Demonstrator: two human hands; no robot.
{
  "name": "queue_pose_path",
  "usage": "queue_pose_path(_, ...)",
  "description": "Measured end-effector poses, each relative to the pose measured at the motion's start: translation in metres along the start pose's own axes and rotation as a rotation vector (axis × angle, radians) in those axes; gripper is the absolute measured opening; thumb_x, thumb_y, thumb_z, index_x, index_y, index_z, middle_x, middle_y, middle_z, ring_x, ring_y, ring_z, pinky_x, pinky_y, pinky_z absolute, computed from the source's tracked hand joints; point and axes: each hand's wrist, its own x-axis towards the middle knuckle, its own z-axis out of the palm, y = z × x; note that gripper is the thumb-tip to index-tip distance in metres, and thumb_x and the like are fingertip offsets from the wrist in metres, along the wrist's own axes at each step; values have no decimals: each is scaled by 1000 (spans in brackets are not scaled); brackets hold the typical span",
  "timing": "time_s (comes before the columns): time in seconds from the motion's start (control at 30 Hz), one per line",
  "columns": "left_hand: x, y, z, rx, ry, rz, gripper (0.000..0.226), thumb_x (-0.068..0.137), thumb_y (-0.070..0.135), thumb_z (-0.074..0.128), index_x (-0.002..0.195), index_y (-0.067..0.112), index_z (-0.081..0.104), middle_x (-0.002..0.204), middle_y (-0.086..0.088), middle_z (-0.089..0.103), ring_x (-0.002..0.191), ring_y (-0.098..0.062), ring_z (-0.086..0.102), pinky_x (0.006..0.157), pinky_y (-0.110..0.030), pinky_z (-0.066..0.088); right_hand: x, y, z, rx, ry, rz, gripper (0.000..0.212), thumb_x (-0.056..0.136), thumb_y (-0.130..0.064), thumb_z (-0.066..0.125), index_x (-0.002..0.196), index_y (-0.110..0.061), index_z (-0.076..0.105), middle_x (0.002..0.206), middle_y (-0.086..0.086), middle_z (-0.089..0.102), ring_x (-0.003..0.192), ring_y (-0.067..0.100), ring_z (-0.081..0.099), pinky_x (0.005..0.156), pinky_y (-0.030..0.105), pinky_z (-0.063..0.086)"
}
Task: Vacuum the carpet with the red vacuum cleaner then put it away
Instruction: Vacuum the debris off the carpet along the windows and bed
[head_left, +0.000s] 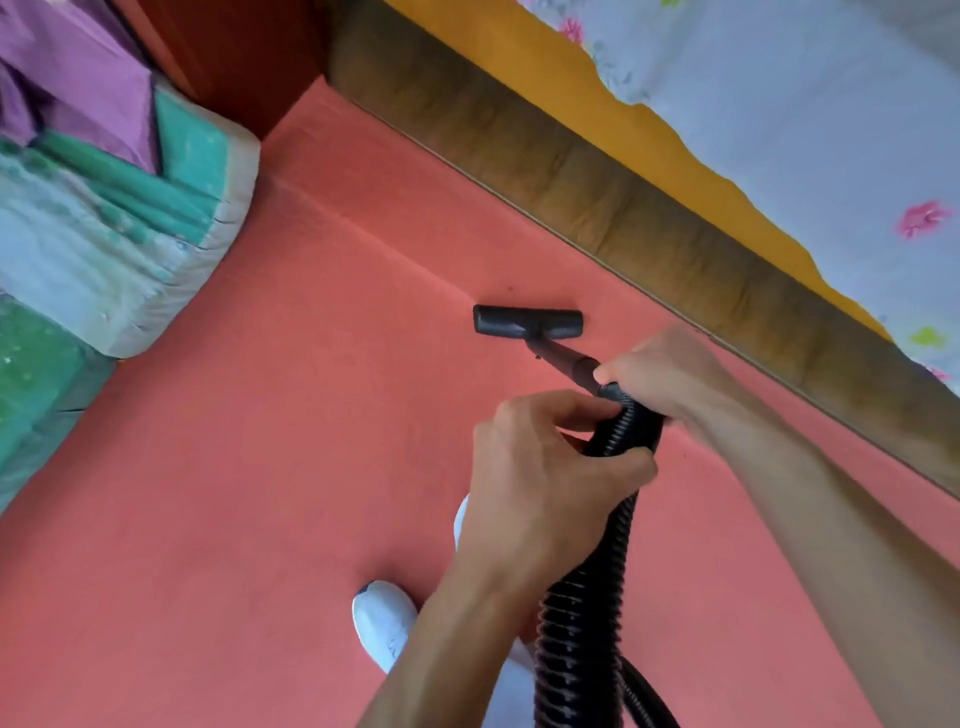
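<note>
Hands grip the black hose (597, 597): left hand (545, 478) wrapped round its ribs, right hand (660, 379) clamped at the wand joint. Nozzle (527, 322) sits on the carpet (260, 467) beside the bed frame (623, 208). Hose looks light and floppy; the stiff wand steers better.

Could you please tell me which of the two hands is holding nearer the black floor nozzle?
The right hand, gripping where the black ribbed hose meets the black wand; the left hand grips the hose further back.

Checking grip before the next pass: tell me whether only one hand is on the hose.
No, both the left hand and the right hand grip the black hose.
</note>
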Motion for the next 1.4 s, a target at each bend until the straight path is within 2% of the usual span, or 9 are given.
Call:
queue_pose_path(0.27, 11, 5, 4, -40, -5, -8, 24, 72, 20, 83, 94, 28, 79, 72, 6, 76, 59, -8, 70, 54, -21, 49, 3, 4, -6, 158, 38, -34, 31, 84, -34, 64, 98, -7, 64, 86, 8, 58, 77, 27, 55, 51, 27, 32)
queue_pose_path(0.37, 6, 15, 15, 5, -86, 1, 26, 71, 19, 84, 93, 30, 78, 72, 5, 75, 58, -11, 71, 52, -23, 52, -3, 27, -13, 176, 45, 22, 38, 82, -41, 63, 87, -3, 65, 71, 7, 55, 66, 28, 51, 47, 28, 27)
queue_pose_path(0.47, 7, 16, 26, 53, -133, -17, 26, 72, 17, 85, 95, 28, 78, 72, 4, 75, 58, -17, 72, 54, -32, 59, -2, 45, -13, 170, 67, 93, 25, 75, -30, 61, 83, -6, 65, 71, 8, 58, 67, 30, 53, 48, 27, 29)
queue_pose_path(0.6, 19, 14, 35, 112, -91, -50, 24, 74, 18, 82, 95, 28, 79, 72, 6, 76, 60, -12, 72, 53, -24, 54, 9, 45, -5, 198, 43, 148, 8, 76, -18, 62, 78, -11, 58, 69, 4, 54, 72, 30, 56, 56, 26, 37)
queue_pose_path(0.83, 56, 19, 51, 178, -54, -171, 24, 73, 17, 82, 95, 26, 80, 81, 7, 78, 68, -19, 75, 62, -32, 60, 40, 40, 7, 310, 34, 132, 25, 83, -22, 60, 105, -11, 63, 89, 6, 61, 79, 30, 56, 62, 30, 41)
queue_pose_path(1.03, 54, 50, 56, 204, -269, -108, 22, 71, 14, 85, 90, 24, 81, 87, 8, 78, 76, -13, 74, 74, -29, 59, 25, 61, -44, 152, -30, 104, 15, 81, -18, 57, 70, -12, 48, 65, 4, 52, 61, 27, 57, 54, 28, 44)
queue_pose_path(1.2, 54, 60, 70, 332, -355, -40, 27, 66, 24, 89, 91, 27, 80, 86, 10, 77, 75, -7, 72, 78, -25, 57, 27, 87, -49, 146, -22, 164, 21, 85, -18, 56, 68, -13, 44, 64, 5, 51, 51, 19, 49, 43, 23, 33)
queue_pose_path(1.3, 59, 49, 77, 338, -291, -65, 21, 72, 18, 84, 90, 27, 80, 77, 11, 76, 66, -8, 71, 65, -22, 55, 42, 93, -30, 254, -5, 171, 12, 82, -22, 60, 76, -12, 56, 71, 6, 60, 56, 23, 57, 46, 24, 38)
queue_pose_path(1.4, 67, 34, 81, 362, -175, -76, 21, 73, 19, 82, 91, 28, 80, 76, 11, 77, 66, -11, 73, 61, -24, 55, 62, 94, -7, 459, -32, 144, 26, 77, -28, 65, 94, -9, 71, 81, 8, 69, 61, 22, 65, 42, 21, 42)
